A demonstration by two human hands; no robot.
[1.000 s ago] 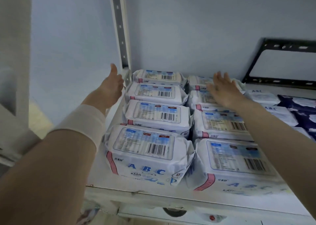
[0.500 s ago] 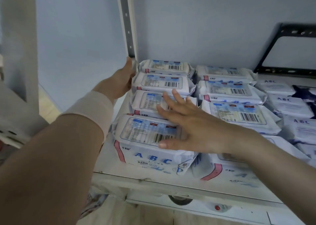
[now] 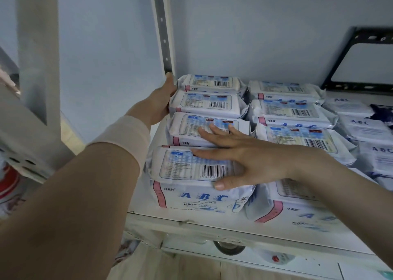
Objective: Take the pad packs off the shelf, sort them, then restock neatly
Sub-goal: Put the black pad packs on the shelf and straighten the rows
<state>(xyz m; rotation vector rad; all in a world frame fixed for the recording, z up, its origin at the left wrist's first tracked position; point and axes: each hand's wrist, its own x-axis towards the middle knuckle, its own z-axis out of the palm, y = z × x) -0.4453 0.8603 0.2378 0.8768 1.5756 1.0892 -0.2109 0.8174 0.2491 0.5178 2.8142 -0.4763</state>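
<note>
White pad packs with blue "ABC" print and pink edge stripes lie in two rows on the white shelf. My right hand lies flat with straight fingers on top of the front pack of the left row and reaches onto the second pack. My left hand presses against the left side of the two back packs of that row, beside the shelf upright. The right row of packs runs alongside, untouched.
A grey slotted upright stands at the shelf's back left corner. More white ABC packs and a dark blue pack lie at the right. A black metal frame leans on the wall behind. A white post stands at the left.
My right hand came from the back of the right row to the front of the left row and now lies flat there. My left hand closed in against the left row's side.
</note>
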